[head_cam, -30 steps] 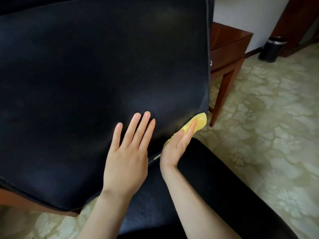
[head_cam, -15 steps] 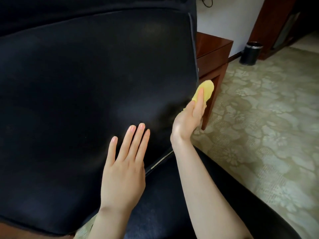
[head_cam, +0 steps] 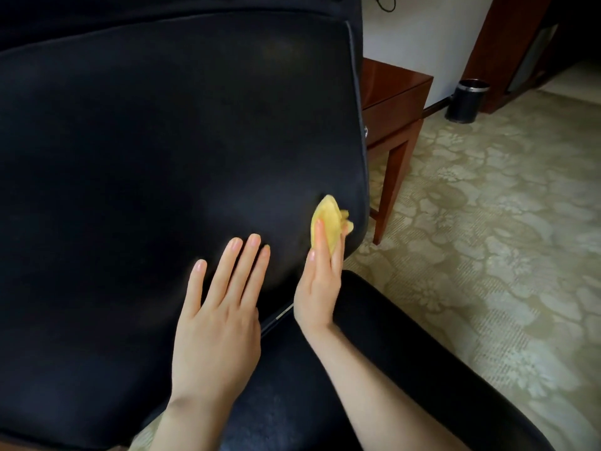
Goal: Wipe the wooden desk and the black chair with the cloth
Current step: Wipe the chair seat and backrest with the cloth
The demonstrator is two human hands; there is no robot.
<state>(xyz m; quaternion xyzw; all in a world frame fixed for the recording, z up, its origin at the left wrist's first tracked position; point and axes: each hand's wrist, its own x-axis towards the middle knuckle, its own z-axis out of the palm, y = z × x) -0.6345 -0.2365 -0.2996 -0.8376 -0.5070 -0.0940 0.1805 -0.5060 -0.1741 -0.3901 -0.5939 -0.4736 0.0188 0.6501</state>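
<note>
Cloth (head_cam: 327, 222): yellow, bunched, pressed to the black chair's (head_cam: 162, 141) backrest near its right edge.
Right hand (head_cam: 320, 288): fingers closed together, pinning the cloth.
Left hand (head_cam: 218, 323): flat, fingers spread, on the backrest.

Black bin (head_cam: 465, 100) on patterned carpet (head_cam: 494, 242)

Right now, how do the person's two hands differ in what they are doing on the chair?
The left hand lies flat and empty, fingers spread on the black chair back; the right hand presses a yellow cloth against it. The left hand sits toward the middle, the right hand near the chair back's right edge. Both are bare and touch the same surface.
</note>
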